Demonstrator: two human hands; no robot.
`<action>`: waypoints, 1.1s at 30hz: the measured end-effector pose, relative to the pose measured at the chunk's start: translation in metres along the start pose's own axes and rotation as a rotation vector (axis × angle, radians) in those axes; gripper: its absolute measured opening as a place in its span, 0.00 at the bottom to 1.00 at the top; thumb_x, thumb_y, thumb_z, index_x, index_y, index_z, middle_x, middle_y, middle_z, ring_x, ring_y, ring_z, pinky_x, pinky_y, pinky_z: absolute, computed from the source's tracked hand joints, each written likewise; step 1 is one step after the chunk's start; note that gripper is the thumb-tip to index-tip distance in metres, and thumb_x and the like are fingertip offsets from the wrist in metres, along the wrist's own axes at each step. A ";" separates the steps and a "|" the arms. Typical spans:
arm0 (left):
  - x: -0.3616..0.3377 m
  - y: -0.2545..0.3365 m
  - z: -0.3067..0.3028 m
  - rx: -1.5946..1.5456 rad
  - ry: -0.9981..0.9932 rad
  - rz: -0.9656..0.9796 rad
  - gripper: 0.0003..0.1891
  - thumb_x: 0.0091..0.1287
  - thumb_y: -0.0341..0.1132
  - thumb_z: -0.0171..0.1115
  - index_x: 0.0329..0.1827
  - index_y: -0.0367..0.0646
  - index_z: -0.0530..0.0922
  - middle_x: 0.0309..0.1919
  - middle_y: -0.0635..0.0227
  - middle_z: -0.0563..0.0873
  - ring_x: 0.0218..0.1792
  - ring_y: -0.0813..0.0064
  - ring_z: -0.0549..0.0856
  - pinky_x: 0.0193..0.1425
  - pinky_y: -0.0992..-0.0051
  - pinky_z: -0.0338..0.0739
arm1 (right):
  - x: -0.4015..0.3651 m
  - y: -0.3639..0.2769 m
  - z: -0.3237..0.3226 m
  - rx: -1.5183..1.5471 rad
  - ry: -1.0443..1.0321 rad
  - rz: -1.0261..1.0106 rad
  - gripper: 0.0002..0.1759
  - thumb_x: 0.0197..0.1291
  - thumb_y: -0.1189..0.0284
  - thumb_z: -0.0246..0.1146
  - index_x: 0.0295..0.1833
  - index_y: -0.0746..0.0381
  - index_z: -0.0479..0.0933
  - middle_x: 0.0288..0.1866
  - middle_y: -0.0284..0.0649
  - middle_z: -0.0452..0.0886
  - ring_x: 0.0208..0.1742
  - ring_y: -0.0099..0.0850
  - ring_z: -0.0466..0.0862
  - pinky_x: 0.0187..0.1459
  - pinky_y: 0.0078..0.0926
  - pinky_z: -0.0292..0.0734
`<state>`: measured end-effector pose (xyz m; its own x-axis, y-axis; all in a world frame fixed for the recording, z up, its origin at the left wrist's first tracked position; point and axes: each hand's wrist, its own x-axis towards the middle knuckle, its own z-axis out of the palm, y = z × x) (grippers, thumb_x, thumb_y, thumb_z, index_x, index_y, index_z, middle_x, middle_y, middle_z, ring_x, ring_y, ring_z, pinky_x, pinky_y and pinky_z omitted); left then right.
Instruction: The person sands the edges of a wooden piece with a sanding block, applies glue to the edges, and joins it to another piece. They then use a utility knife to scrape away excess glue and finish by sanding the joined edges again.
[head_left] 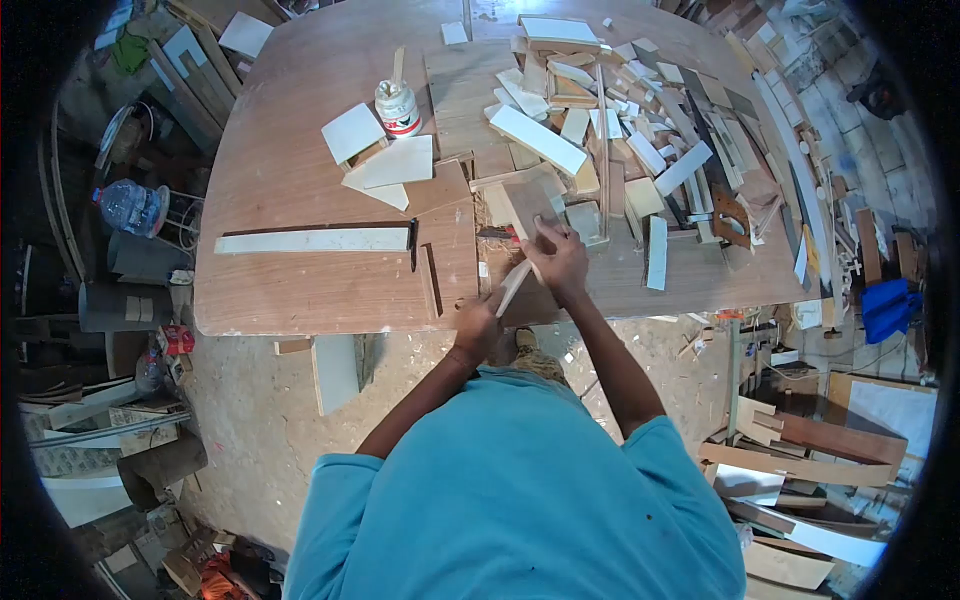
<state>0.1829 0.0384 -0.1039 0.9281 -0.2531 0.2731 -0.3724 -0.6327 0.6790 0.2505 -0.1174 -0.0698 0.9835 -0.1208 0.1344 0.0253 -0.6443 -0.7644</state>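
At the front edge of the workbench, my left hand (480,326) is closed around a pale narrow wood strip (513,284) that slants up toward the other hand. My right hand (558,258) grips the near end of a brown flat wooden board (526,205), fingers over its face. The two wood pieces come close together between my hands. Behind the board lies a heap of offcuts (572,128), some of it hidden by the board. A thin wood piece (429,282) lies on the bench just left of my hands.
On the bench (300,295) are a white strip with a dark edge (315,240), a glue jar (398,108) with a stick in it and several white panels (400,162). A handsaw (731,218) lies on the right. Scrap boards (800,440) crowd the floor at right.
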 end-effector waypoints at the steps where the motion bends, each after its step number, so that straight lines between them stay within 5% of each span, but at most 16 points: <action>1: -0.002 0.000 -0.001 -0.002 0.001 0.003 0.21 0.45 0.21 0.58 0.47 0.38 0.76 0.34 0.51 0.81 0.31 0.50 0.80 0.33 0.61 0.75 | -0.001 0.000 -0.001 0.001 0.011 -0.023 0.26 0.37 0.60 0.68 0.48 0.55 0.79 0.36 0.42 0.76 0.46 0.41 0.75 0.49 0.37 0.68; 5: 0.000 -0.014 0.008 0.027 -0.065 -0.005 0.19 0.46 0.24 0.58 0.45 0.38 0.76 0.29 0.51 0.81 0.27 0.51 0.80 0.31 0.60 0.74 | -0.034 -0.031 -0.008 0.058 0.016 -0.285 0.25 0.39 0.61 0.68 0.47 0.56 0.79 0.34 0.40 0.76 0.45 0.41 0.75 0.48 0.35 0.69; 9: 0.007 0.007 -0.010 -0.094 -0.052 -0.112 0.15 0.48 0.23 0.56 0.41 0.37 0.77 0.26 0.51 0.80 0.27 0.51 0.80 0.30 0.62 0.74 | -0.026 -0.020 0.004 -0.007 0.090 -0.326 0.26 0.38 0.63 0.69 0.49 0.54 0.78 0.43 0.43 0.75 0.45 0.42 0.74 0.47 0.37 0.69; 13: 0.001 0.000 0.001 0.002 -0.018 -0.029 0.19 0.48 0.22 0.54 0.46 0.37 0.76 0.34 0.50 0.81 0.29 0.53 0.81 0.33 0.61 0.76 | 0.012 0.014 0.005 -0.053 0.069 -0.015 0.26 0.39 0.65 0.68 0.49 0.56 0.78 0.43 0.45 0.75 0.43 0.43 0.74 0.45 0.39 0.69; 14: 0.002 0.000 -0.001 -0.010 -0.053 -0.036 0.19 0.47 0.22 0.54 0.45 0.36 0.77 0.36 0.49 0.81 0.30 0.52 0.81 0.35 0.62 0.76 | 0.005 0.005 0.003 0.153 -0.022 -0.066 0.25 0.38 0.66 0.67 0.49 0.56 0.78 0.43 0.49 0.75 0.42 0.45 0.74 0.44 0.42 0.70; 18: 0.007 -0.006 -0.003 0.031 -0.191 -0.085 0.18 0.47 0.23 0.55 0.44 0.37 0.77 0.36 0.49 0.81 0.32 0.52 0.81 0.37 0.63 0.76 | -0.037 -0.048 0.002 -0.036 0.105 -0.414 0.26 0.40 0.69 0.68 0.51 0.58 0.77 0.41 0.48 0.77 0.43 0.41 0.77 0.45 0.34 0.72; 20: 0.006 -0.005 -0.002 -0.335 0.098 -0.091 0.09 0.53 0.27 0.57 0.37 0.34 0.78 0.25 0.49 0.81 0.26 0.53 0.81 0.30 0.66 0.75 | -0.035 -0.050 0.006 -0.031 0.115 -0.484 0.26 0.40 0.71 0.68 0.51 0.57 0.76 0.44 0.52 0.75 0.47 0.44 0.75 0.47 0.35 0.71; 25: 0.007 0.011 -0.020 -0.216 -0.046 -0.343 0.09 0.56 0.30 0.57 0.36 0.33 0.78 0.23 0.48 0.80 0.26 0.54 0.82 0.30 0.67 0.74 | 0.005 -0.007 0.025 0.095 0.186 -0.190 0.26 0.38 0.72 0.68 0.50 0.57 0.77 0.39 0.53 0.75 0.40 0.47 0.75 0.43 0.41 0.70; 28: 0.014 0.003 -0.021 -0.234 -0.067 -0.408 0.13 0.52 0.28 0.57 0.42 0.38 0.78 0.25 0.47 0.79 0.27 0.51 0.81 0.31 0.63 0.75 | -0.021 -0.037 0.020 0.186 0.092 -0.462 0.28 0.36 0.69 0.69 0.50 0.57 0.77 0.42 0.51 0.75 0.43 0.47 0.74 0.47 0.39 0.68; 30: 0.016 -0.007 -0.017 -0.271 -0.040 -0.098 0.11 0.54 0.29 0.57 0.40 0.39 0.79 0.25 0.48 0.80 0.27 0.52 0.81 0.31 0.64 0.74 | -0.025 -0.044 0.012 0.139 0.079 -0.500 0.29 0.35 0.68 0.69 0.50 0.58 0.76 0.42 0.51 0.75 0.44 0.47 0.74 0.48 0.40 0.68; 31: 0.014 -0.007 -0.018 -0.270 -0.046 -0.098 0.11 0.54 0.29 0.57 0.40 0.39 0.79 0.25 0.48 0.80 0.27 0.52 0.81 0.31 0.64 0.74 | -0.025 -0.045 0.011 0.093 0.075 -0.551 0.30 0.34 0.68 0.70 0.50 0.59 0.76 0.42 0.51 0.75 0.44 0.47 0.75 0.48 0.41 0.67; 33: 0.016 -0.008 -0.021 -0.213 -0.157 -0.413 0.10 0.54 0.31 0.58 0.38 0.36 0.79 0.23 0.49 0.80 0.27 0.53 0.82 0.30 0.65 0.74 | -0.006 -0.016 0.029 0.130 0.064 -0.518 0.29 0.35 0.68 0.69 0.50 0.60 0.76 0.45 0.51 0.74 0.45 0.47 0.75 0.50 0.41 0.67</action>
<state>0.2008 0.0545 -0.0905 0.9810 -0.1302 -0.1439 0.0507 -0.5442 0.8374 0.2492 -0.0843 -0.0771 0.8239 0.1398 0.5493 0.5300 -0.5334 -0.6592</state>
